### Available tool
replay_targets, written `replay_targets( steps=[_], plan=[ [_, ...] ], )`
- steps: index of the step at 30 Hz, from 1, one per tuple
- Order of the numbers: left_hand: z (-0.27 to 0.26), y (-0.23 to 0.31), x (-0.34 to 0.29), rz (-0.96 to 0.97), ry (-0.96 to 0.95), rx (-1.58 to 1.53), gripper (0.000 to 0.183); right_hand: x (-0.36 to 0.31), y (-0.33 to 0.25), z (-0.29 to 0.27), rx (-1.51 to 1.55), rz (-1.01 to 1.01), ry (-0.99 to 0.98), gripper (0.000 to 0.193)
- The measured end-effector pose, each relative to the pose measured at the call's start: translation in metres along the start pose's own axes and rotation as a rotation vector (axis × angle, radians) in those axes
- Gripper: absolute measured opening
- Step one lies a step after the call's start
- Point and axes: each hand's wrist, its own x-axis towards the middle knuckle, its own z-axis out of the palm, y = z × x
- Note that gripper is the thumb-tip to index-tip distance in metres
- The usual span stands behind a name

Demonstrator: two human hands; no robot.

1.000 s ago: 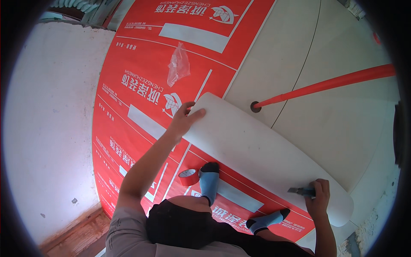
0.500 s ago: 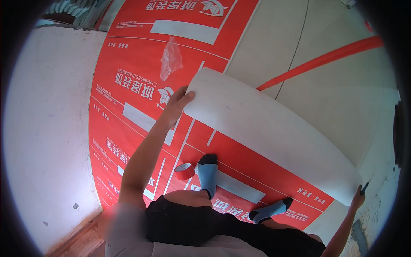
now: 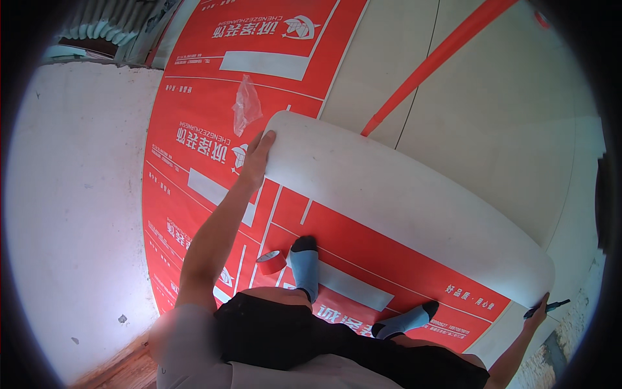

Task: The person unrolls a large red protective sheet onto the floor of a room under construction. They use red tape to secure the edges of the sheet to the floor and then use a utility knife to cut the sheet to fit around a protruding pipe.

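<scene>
A wide roll of floor protection sheet (image 3: 402, 194), white on its outer side, lies bowed across the floor before my feet. My left hand (image 3: 258, 159) is closed on its left end, thumb on top. At the far right end my right hand (image 3: 536, 313) grips the roll's edge. A slim dark tool (image 3: 549, 308) sticks out of that same hand; its kind is too small to tell. Red printed sheet (image 3: 389, 253) spreads flat from the roll to under my socked feet (image 3: 304, 266).
A roll of red tape (image 3: 271, 262) lies beside my left foot. Clear crumpled plastic (image 3: 246, 107) rests on the red sheet ahead. A long red strip (image 3: 427, 68) rises from behind the roll over pale floor tiles (image 3: 479, 129). A white wall (image 3: 84, 194) borders the left.
My left hand and the roll's left end have shifted slightly left in view. The dark tool at my right hand shows longer now. The red strip stands steeper, and the view has moved a little.
</scene>
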Motion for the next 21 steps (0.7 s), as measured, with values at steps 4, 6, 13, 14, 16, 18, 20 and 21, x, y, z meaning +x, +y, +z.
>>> replay_targets(
  steps=[4,6,13,14,16,18,20,21],
  plan=[
    [-0.003,-0.001,-0.016,0.02,0.024,-0.031,0.058,-0.002,-0.008,-0.018,-0.114,-0.049,0.036,0.058],
    [-0.013,0.004,-0.044,-0.032,0.005,-0.009,0.057,-0.018,-0.008,-0.03,-0.094,-0.046,0.044,0.05],
    [-0.035,-0.011,-0.084,-0.283,0.02,0.21,0.056,-0.088,0.02,-0.056,-0.37,0.015,0.049,0.057],
    [-0.039,-0.023,-0.076,-0.332,0.039,0.281,0.056,-0.085,0.037,-0.068,-0.47,0.024,0.041,0.06],
    [-0.045,-0.028,-0.068,-0.373,-0.029,0.372,0.057,-0.087,0.058,-0.076,-0.51,0.049,0.043,0.062],
    [-0.054,-0.024,-0.059,-0.403,-0.114,0.582,0.059,-0.097,0.07,-0.073,-0.379,0.075,0.06,0.062],
    [-0.049,0.001,-0.045,-0.392,-0.24,0.898,0.061,-0.091,0.054,-0.073,-0.773,0.029,0.083,0.059],
    [-0.044,0.011,-0.042,-0.056,-0.118,1.261,0.064,-0.087,0.045,-0.069,-0.97,0.004,0.097,0.058]
  ],
)
